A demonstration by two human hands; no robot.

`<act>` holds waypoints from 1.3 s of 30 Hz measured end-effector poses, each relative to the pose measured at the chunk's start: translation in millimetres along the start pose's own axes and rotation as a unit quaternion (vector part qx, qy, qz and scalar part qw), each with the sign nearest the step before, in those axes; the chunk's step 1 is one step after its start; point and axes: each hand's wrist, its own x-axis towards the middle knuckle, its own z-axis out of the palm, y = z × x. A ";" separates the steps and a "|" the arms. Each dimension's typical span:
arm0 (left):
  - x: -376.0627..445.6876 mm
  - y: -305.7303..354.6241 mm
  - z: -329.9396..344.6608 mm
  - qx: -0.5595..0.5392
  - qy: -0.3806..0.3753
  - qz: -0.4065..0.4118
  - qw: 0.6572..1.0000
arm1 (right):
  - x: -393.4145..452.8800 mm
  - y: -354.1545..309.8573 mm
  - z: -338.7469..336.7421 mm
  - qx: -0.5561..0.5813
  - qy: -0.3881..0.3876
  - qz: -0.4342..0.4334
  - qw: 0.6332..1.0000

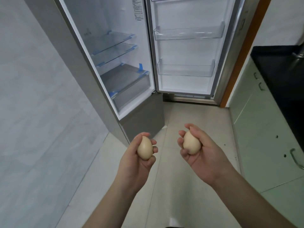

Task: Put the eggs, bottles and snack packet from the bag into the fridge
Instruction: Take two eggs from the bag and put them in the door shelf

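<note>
An egg [145,150] is cradled in the curled fingers of each hand, left hand [138,160] and right hand [204,155], before the open fridge [115,63]; the egg-loading step is judged under way, a gentle reach to a shelf [113,41] being called for next.

Both smooth oval eggs were pale beige-tan, the one in the left hand [138,163] (left egg [145,150]) w/ a slightly warmer shine, the right egg [191,142] a bit paler. Tall steel-bodied fridge [82,66] was brushed silver-grey outside, white inside. Its clear glass shelves [113,41] had bright blue clips/tape at the corners, same blue on the grey-tinted bottom drawer [130,83]. See-through plastic door bins [189,32] looked frosty white. Floor tiles [189,116] were cream/off-white, wall tiles [32,96] light grey w/ faint marbling. Cabinet fronts [263,137] were pale mint green, countertop [283,71] glossy black, door frame [243,55] orange-brown wood.
</note>
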 end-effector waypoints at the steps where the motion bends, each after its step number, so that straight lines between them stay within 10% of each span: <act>1: 8.0 1.7 4.7 -0.002 -0.001 -0.002 1.000 | 8.2 -4.7 -1.2 -0.001 0.002 0.001 1.000; 22: 242.0 141.4 21.6 -0.018 -0.077 0.019 0.997 | 253.4 -42.7 108.5 -0.020 0.007 -0.026 0.999; 39: 409.2 161.6 182.9 0.032 -0.146 0.033 0.988 | 395.6 -207.6 82.4 0.035 -0.017 -0.096 0.995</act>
